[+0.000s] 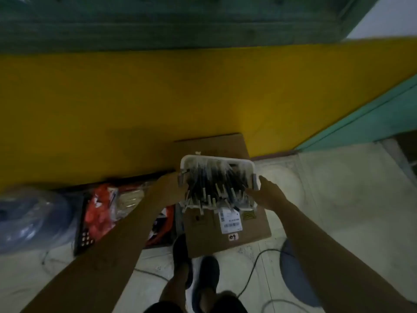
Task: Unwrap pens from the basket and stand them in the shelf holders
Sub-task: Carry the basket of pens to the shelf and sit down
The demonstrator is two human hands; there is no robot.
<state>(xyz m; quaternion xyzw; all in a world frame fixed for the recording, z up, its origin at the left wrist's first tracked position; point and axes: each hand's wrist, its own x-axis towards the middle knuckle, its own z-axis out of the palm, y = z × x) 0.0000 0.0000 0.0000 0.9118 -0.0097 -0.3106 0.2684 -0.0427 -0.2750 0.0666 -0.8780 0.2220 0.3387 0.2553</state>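
Left hand (172,188) and right hand (265,193) hold white rectangular basket (216,158); slender dark pens (214,184) inside.

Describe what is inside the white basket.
The white basket is full of dark pens with pale ends, lying jumbled, some poking over the near rim. The pile covers the basket floor, so anything beneath it cannot be seen.

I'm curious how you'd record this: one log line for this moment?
left hand: holds basket left side | right hand: holds right side | pens: heaped in basket | basket: over cardboard box
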